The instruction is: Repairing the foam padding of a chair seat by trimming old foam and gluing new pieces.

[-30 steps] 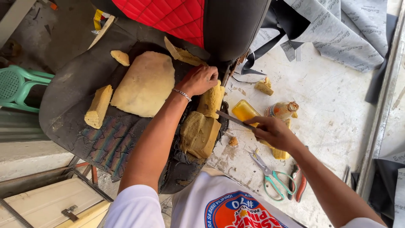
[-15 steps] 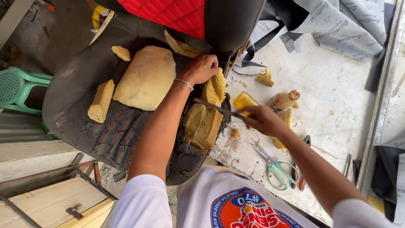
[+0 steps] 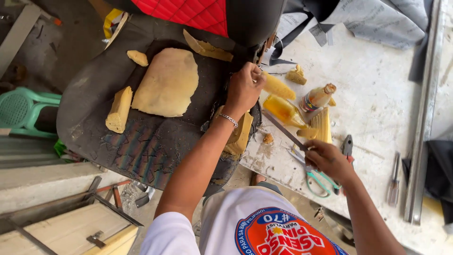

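Up top, left hand (image 3: 245, 87) closed in a fist, pinching the edge of the black seat cover (image 3: 155, 141) beside a yellow foam piece (image 3: 277, 86), right hand (image 3: 328, 160) gripping a thin blade (image 3: 283, 131) over the bench (image 3: 377, 108), above green-handled scissors (image 3: 317, 178).

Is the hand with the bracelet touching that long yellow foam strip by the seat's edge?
Touching. In the head view, the left hand is closed on the near end of the yellow foam strip, fingers wrapped over it with no gap showing, at the edge of the black seat cushion.
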